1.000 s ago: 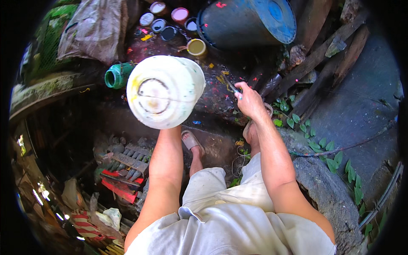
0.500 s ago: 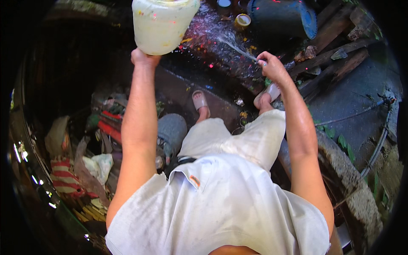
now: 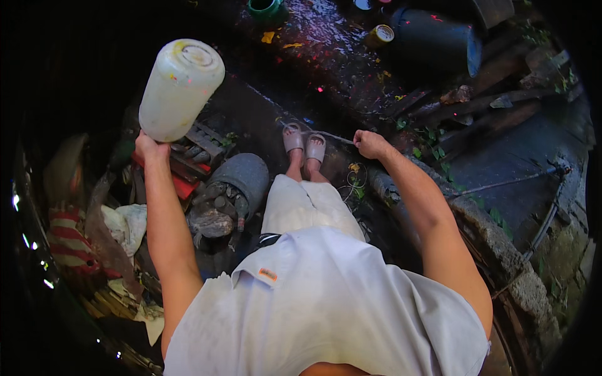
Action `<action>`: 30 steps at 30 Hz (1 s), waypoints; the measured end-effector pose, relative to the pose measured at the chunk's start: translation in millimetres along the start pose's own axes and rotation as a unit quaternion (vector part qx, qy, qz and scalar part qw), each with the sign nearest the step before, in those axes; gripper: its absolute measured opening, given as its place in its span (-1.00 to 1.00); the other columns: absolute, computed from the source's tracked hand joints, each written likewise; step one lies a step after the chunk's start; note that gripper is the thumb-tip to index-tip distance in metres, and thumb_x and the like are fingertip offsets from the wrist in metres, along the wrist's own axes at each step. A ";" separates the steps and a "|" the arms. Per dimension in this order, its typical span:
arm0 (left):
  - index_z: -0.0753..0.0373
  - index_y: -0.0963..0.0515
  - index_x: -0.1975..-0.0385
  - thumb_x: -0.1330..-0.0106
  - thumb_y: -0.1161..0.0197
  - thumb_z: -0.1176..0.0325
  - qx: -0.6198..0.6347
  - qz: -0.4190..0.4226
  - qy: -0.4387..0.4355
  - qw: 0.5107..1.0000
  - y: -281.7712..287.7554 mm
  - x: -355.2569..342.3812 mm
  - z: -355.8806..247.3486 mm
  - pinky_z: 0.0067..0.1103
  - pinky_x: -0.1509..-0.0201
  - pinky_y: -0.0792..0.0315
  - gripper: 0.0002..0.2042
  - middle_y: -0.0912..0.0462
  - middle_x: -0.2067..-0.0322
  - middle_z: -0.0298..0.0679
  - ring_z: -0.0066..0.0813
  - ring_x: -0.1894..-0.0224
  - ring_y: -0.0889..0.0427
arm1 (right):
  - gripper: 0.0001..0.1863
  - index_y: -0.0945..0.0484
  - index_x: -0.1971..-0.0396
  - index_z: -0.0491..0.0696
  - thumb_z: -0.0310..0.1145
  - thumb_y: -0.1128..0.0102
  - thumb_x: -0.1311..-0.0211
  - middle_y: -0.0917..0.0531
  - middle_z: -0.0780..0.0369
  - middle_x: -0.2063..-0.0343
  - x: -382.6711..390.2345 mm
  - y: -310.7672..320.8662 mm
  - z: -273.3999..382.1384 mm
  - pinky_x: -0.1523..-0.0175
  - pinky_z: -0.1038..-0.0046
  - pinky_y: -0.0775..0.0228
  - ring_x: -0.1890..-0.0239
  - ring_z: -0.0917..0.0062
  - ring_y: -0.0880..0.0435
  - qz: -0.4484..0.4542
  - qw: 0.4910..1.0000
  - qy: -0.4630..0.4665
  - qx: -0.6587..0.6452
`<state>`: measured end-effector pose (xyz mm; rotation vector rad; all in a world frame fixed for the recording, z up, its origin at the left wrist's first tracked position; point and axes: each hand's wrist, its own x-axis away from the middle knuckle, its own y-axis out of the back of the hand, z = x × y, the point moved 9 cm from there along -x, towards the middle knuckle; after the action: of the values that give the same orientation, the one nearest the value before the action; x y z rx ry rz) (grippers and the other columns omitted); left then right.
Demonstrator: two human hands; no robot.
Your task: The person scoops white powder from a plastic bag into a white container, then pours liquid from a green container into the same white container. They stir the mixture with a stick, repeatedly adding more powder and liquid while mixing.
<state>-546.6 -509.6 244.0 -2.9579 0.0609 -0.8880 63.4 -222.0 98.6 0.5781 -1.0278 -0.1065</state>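
Observation:
My left hand (image 3: 152, 148) is closed on the near lower end of a cloudy white plastic jar (image 3: 179, 94). The jar tilts up and away, its far round end showing a ringed, yellow-stained face. Yellow and pink specks dot its side. At the right, my right hand (image 3: 371, 144) makes a fist, the hose end in it mostly hidden by the fingers. A thin stream of water (image 3: 335, 137) runs left from this fist toward my sandals (image 3: 315, 148). The hose (image 3: 501, 183) shows again beyond my right forearm.
On the wet, paint-spattered ground ahead are a dark bucket (image 3: 433, 44) on its side, a small yellow tub (image 3: 380, 36) and a green pot (image 3: 266, 7). A grey drum (image 3: 244, 172) stands left of my legs. Boards (image 3: 501, 106) and a rough concrete edge (image 3: 511, 276) lie right.
The jar and my left hand have come down and left, the jar tipping over. My right hand has lowered; its water now runs left instead of spraying forward. My feet have come together.

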 end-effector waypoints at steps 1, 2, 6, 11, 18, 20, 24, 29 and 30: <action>0.42 -0.52 -0.37 -0.65 0.14 0.35 -0.007 -0.013 -0.006 1.000 14.0 7.0 -0.5 0.08 -0.37 -0.62 -0.54 -0.63 -0.33 0.04 0.12 -0.31 -0.68 | -0.81 -0.70 0.08 0.04 -0.31 -0.26 -0.37 -0.83 0.05 0.21 -4.7 -13.5 -6.7 -0.07 0.07 -0.62 0.03 0.06 -0.81 0.003 1.000 0.003 0.010; 0.44 -0.51 -0.37 -0.65 0.12 0.34 -0.015 -0.024 -0.014 0.999 24.8 11.7 -3.0 0.07 -0.36 -0.62 -0.55 -0.64 -0.32 0.05 0.12 -0.29 -0.69 | -0.79 -0.70 0.08 0.04 -0.32 -0.25 -0.34 -0.83 0.05 0.21 -11.6 -29.0 -10.6 -0.06 0.07 -0.63 0.04 0.06 -0.82 0.004 1.000 0.006 0.016; 0.51 -0.54 -0.28 -0.68 0.04 0.34 -0.012 -0.084 -0.037 0.996 80.4 43.3 -20.2 0.03 -0.32 -0.65 -0.60 -0.67 -0.27 0.08 0.10 -0.25 -0.73 | -0.75 -0.73 0.11 0.04 -0.34 -0.20 -0.24 -0.84 0.07 0.25 -9.1 -60.3 13.7 -0.05 0.07 -0.67 0.06 0.06 -0.84 0.033 0.992 0.092 0.078; 0.48 -0.48 -0.34 -0.74 0.09 0.28 -0.012 -0.053 -0.054 0.997 86.1 73.3 -31.8 -0.02 -0.40 -0.58 -0.57 -0.62 -0.33 0.04 0.05 -0.31 -0.68 | -0.65 -0.75 0.01 0.07 -0.37 -0.21 -0.20 -0.85 0.08 0.06 11.3 -76.4 19.2 -0.09 0.12 -0.68 -0.03 0.12 -0.83 0.121 0.986 0.032 0.107; 0.40 -0.53 -0.31 -0.78 0.05 0.26 -0.023 0.028 -0.058 0.998 82.3 87.5 -40.8 -0.17 -0.39 -0.56 -0.62 -0.67 -0.26 -0.02 -0.12 -0.26 -0.69 | -0.47 -0.68 -0.29 -0.02 -0.41 -0.25 -0.30 -0.76 0.05 -0.24 67.6 -63.4 51.8 -0.28 0.07 -0.66 -0.29 0.16 -0.76 0.143 0.983 -0.050 0.105; 0.38 -0.57 -0.28 -0.77 -0.01 0.25 -0.044 0.093 -0.073 0.992 64.2 76.6 -27.9 -0.22 -0.37 -0.57 -0.64 -0.70 -0.21 -0.06 -0.19 -0.22 -0.71 | -0.49 -0.64 -0.30 0.01 -0.37 -0.26 -0.34 -0.78 0.04 -0.17 64.7 -59.2 44.3 -0.23 0.05 -0.66 -0.20 0.13 -0.79 0.104 0.991 -0.050 0.074; 0.33 -0.65 -0.17 -0.68 -0.23 0.33 -0.161 0.147 -0.105 0.970 9.3 51.1 30.2 -0.46 -0.12 -0.63 -0.75 -0.77 -0.01 -0.22 -0.45 0.01 -0.74 | -0.51 -0.60 -0.35 0.04 -0.29 -0.26 -0.46 -0.86 0.05 0.17 59.8 -17.4 51.4 -0.01 0.11 -0.67 0.16 0.16 -0.87 -0.045 0.999 0.024 0.002; 0.23 -0.59 0.34 -0.41 -0.48 0.27 -0.403 0.272 -0.236 0.841 -158.4 97.7 116.1 -0.31 0.14 -0.63 -0.78 -0.75 0.39 -0.11 -0.22 0.32 -0.79 | -0.69 -0.73 -0.15 -0.07 -0.26 -0.23 -0.61 -0.81 0.19 0.41 74.0 69.4 80.9 0.39 0.33 -0.56 0.59 0.51 -0.69 0.005 0.982 0.009 -0.190; 0.22 -0.58 0.33 -0.37 -0.52 0.23 -0.450 0.276 -0.294 0.796 -178.5 103.8 124.1 -0.18 0.09 -0.62 -0.75 -0.75 0.35 0.00 0.03 0.27 -0.77 | -0.70 -0.73 -0.14 -0.08 -0.26 -0.21 -0.63 -0.78 0.24 0.46 76.6 89.3 98.1 0.42 0.36 -0.54 0.61 0.56 -0.66 -0.009 0.979 0.042 -0.201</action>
<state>-387.6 -332.1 208.6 -3.4316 1.6171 0.2762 6.0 -212.7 240.3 0.2202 -0.8866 -0.2966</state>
